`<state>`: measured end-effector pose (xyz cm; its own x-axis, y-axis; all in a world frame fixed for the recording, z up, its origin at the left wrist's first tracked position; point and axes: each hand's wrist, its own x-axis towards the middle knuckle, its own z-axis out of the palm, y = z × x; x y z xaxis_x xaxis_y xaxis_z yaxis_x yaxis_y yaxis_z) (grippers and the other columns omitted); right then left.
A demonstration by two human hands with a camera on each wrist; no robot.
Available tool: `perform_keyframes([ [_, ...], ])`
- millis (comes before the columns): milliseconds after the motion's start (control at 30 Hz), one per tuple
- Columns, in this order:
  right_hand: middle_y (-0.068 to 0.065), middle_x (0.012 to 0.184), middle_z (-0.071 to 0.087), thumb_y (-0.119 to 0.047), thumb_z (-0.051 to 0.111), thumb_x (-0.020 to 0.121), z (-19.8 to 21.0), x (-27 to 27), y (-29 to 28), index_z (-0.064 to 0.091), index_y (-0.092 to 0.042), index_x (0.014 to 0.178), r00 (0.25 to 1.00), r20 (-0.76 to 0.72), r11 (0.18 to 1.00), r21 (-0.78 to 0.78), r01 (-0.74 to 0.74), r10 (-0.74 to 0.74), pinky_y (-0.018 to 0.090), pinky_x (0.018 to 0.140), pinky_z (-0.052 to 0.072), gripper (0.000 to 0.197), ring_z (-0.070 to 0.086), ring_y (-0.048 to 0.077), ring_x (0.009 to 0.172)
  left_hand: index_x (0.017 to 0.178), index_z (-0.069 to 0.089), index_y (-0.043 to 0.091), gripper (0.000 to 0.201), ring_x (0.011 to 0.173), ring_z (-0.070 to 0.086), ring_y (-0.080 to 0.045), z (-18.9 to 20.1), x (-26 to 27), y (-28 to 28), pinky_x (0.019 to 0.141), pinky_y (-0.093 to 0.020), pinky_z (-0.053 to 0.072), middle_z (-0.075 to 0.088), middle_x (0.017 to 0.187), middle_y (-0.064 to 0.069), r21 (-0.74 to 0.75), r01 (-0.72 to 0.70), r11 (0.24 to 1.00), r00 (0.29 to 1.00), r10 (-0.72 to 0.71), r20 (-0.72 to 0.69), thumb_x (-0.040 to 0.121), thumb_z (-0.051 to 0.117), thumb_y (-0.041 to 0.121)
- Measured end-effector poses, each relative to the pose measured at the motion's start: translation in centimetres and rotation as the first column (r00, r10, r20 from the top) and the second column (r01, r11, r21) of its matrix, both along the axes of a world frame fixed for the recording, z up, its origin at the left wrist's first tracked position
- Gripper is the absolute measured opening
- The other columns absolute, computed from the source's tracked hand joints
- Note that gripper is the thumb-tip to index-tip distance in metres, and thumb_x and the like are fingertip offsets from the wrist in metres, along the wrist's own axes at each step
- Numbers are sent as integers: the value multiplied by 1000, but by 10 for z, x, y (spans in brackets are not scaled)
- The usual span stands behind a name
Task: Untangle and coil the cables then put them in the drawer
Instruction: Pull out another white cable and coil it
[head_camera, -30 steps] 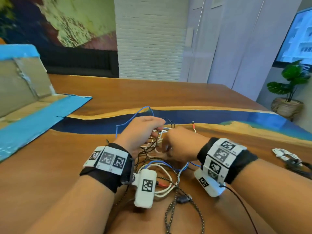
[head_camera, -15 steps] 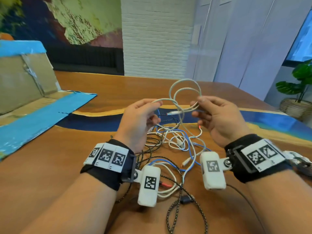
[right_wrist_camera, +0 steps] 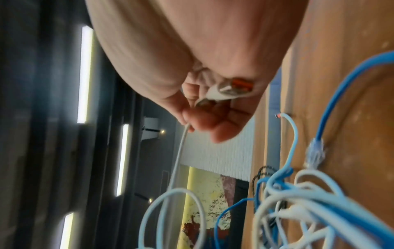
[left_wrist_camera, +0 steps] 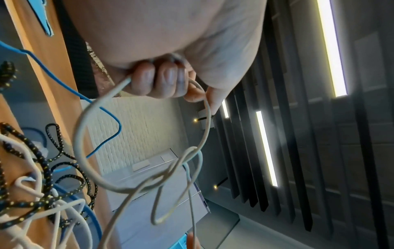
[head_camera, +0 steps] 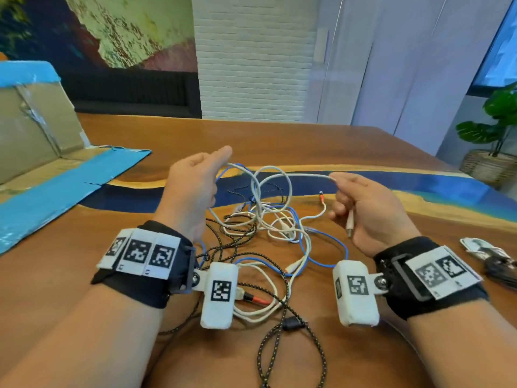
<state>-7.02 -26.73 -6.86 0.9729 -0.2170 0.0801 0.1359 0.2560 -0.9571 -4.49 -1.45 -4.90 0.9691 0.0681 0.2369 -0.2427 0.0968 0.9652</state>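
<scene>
Left hand (head_camera: 193,189), right hand (head_camera: 372,211), white cable (head_camera: 291,176) between

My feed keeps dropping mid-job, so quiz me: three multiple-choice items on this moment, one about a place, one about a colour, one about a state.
1. Where does the cardboard box lie?
A. far left of the table
B. beside the potted plant
C. under the cable pile

2. What colour is the cable stretched between both hands?
A. red
B. white
C. black with yellow flecks

3. How is the right hand?
A. flat on the table
B. open and holding nothing
C. gripping the white cable near its plug

Answers: 1 A, the box sits at the left edge of the wooden table. 2 B, the pale strand runs from the left hand across. 3 C, the fingers curl round it, plug hanging below.
</scene>
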Motion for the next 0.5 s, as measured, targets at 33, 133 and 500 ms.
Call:
perform_keyframes([
  [33, 0, 71, 60, -10, 56, 102, -2, 1, -1, 69, -16, 105, 1000, 25, 990, -143, 15, -12, 31, 61, 53, 15, 58, 17, 68, 66, 41, 26, 43, 65, 11, -27, 0, -2, -1, 50, -30, 19, 17, 66, -2, 11, 18, 1000, 1000, -19, 7, 99, 64, 42],
  [133, -11, 125, 70, -19, 67, 95, -5, -4, 5, 70, -38, 121, 993, 77, 846, -533, -35, 89, 37, 96, 50, 33, 62, 13, 121, 71, 44, 22, 40, 67, 12, -28, -1, -8, -8, 54, -31, 23, 18, 66, -2, 40, 134, 990, 990, -136, 40, 100, 58, 45],
  [500, 6, 83, 77, -3, 63, 96, -5, -21, 32, 81, -22, 85, 947, 120, 793, -583, -176, 298, 28, 72, 57, 28, 70, 15, 77, 66, 62, 7, 36, 55, 21, -23, -2, -22, -22, 54, -34, 20, 25, 58, -8, 353, 372, 859, 915, -403, 18, 97, 68, 26],
])
